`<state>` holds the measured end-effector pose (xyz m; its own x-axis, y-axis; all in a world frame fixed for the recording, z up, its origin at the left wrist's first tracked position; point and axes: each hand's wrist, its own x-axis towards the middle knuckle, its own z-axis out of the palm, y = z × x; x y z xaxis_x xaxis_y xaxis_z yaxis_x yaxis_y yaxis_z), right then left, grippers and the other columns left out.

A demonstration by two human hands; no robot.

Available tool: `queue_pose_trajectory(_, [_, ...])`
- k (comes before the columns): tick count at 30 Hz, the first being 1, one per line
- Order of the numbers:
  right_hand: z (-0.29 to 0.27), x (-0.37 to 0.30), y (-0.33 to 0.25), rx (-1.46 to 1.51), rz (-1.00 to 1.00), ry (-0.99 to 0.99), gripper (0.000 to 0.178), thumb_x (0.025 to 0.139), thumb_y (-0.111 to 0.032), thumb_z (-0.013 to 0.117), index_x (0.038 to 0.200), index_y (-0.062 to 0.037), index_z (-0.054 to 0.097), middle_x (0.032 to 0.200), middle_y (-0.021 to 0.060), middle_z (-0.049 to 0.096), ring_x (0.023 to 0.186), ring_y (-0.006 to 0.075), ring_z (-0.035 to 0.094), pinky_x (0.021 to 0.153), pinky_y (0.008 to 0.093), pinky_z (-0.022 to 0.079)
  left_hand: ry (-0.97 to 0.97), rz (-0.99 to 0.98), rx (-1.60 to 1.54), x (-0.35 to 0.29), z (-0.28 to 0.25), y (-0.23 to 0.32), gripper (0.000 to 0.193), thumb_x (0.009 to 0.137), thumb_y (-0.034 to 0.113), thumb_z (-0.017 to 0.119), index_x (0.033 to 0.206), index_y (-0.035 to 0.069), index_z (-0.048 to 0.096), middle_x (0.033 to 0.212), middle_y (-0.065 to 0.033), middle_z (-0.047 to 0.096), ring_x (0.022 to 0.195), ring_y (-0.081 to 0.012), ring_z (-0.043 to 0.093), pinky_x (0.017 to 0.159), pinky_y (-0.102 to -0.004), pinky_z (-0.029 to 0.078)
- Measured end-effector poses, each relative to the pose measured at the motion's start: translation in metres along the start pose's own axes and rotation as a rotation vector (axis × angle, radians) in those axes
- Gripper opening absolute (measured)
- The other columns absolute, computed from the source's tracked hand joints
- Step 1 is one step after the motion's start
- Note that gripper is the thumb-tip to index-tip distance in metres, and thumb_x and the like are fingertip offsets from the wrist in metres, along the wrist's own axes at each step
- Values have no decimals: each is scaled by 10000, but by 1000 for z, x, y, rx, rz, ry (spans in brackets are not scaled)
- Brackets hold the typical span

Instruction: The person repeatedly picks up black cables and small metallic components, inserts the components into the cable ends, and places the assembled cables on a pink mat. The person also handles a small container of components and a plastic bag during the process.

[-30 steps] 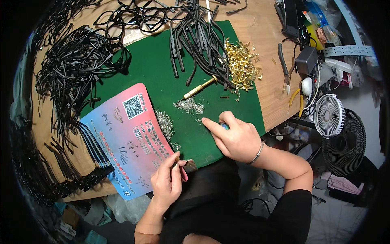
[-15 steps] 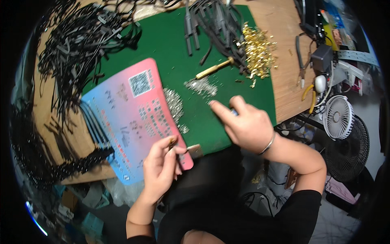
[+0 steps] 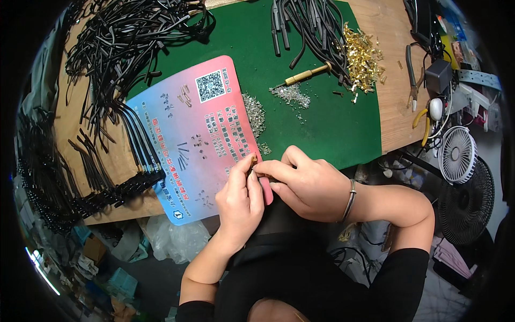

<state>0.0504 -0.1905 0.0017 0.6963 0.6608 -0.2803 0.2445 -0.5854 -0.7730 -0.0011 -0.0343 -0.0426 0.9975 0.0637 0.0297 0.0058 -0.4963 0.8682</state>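
Your left hand and right hand meet at the centre of the frame, fingertips pinched together on a small brass-coloured metal terminal held over the lower right edge of the pink-and-blue printed card. Both hands grasp it; what else they hold is too small to tell. The card lies on the green cutting mat. Black cable lengths crowd the upper left, and a heap of gold metal terminals sits upper right.

My forearms are bare; the short black sleeves of my black top end above the elbows. A thin silver metal bangle circles my right wrist.
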Motion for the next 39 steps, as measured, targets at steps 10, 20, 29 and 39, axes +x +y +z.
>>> queue_pose_trajectory(10, [-26, 21, -7, 761, 579, -401, 345, 929, -213, 460, 1228, -42, 451, 792, 32, 539, 520, 81, 525, 457, 235, 450, -4, 39, 93, 2, 1, 1, 249, 834, -52, 521, 1081, -44, 551, 853, -174, 649, 706, -257, 668, 597, -317, 532])
queue_pose_trajectory(20, [-5, 23, 4, 436, 280, -218, 278, 908, -159, 484, 1143, -12, 496, 916, 138, 597, 783, 211, 604, 703, 320, 484, -72, -52, 13, 5, -5, 1, 233, 838, -37, 517, 1067, -39, 559, 872, -175, 652, 757, -246, 669, 667, -309, 518])
queue_pose_trajectory(29, [-2, 9, -6, 68, 239, -198, 335, 887, -193, 493, 1206, -99, 451, 970, 183, 523, 857, 378, 580, 779, 427, 491, -156, -105, -22, 9, -13, 6, 268, 843, -35, 502, 1104, -42, 559, 948, -194, 646, 868, -246, 657, 765, -304, 496])
queue_pose_trajectory(39, [-18, -25, 39, -82, 119, 272, 361, 852, -200, 563, 1170, -64, 459, 954, 154, 507, 747, 344, 596, 649, 421, 509, -196, -46, -73, 65, 1, 23, 203, 879, 79, 539, 1047, -34, 524, 874, -143, 614, 802, -192, 615, 717, -291, 475])
